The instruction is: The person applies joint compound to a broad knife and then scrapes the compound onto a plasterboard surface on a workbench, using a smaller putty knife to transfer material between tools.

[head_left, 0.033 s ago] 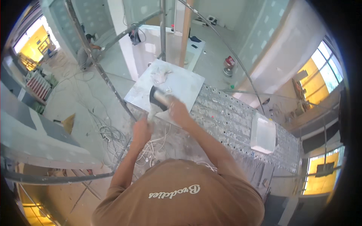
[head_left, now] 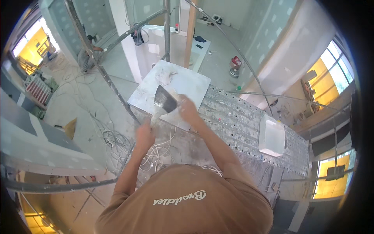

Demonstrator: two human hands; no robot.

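Observation:
My right hand [head_left: 188,110] is closed round the handle of a wide putty knife [head_left: 166,100], its dark fan-shaped blade smeared with pale compound. The knife is over the near part of a square white board [head_left: 191,84]. Just left of it, my left hand [head_left: 145,135] is closed at the board's near-left edge. Out of its top sticks a narrow, pale, compound-coated piece [head_left: 157,114] close to the blade's lower corner. What kind of tool it is cannot be made out. A lump of whitish compound [head_left: 165,75] lies toward the board's far corner.
The board rests on a perforated metal scaffold plank [head_left: 233,119], which also carries a white tray [head_left: 272,136] at the right. Scaffold tubes [head_left: 98,64] cross in front. Tangled cables [head_left: 117,142] lie on the floor below. Another person [head_left: 85,56] crouches far left.
The putty knife has turned in my right hand, so its blade now shows broad side up. My left hand has stayed almost in place.

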